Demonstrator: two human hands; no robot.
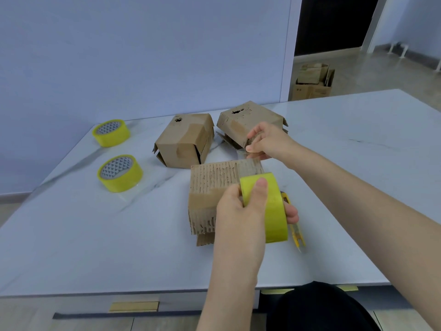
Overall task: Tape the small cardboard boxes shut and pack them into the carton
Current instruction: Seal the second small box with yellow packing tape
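A small worn cardboard box (pixel 214 185) lies on the white table (pixel 95 235) in front of me. My left hand (pixel 241 211) grips a yellow tape roll (pixel 272 206) at the box's near right side. My right hand (pixel 267 142) pinches the pulled-out clear tape end (pixel 243 151) just beyond the box's far edge. The tape strip stretches over the box top. Two more small boxes stand behind: one (pixel 186 142) in the middle, one (pixel 248 120) partly behind my right hand.
Two spare yellow tape rolls (pixel 111 132) (pixel 120 173) lie at the left of the table. A yellow utility knife (pixel 296 232) lies under the held roll. A carton with cardboard (pixel 312 82) stands on the floor beyond the table, far right.
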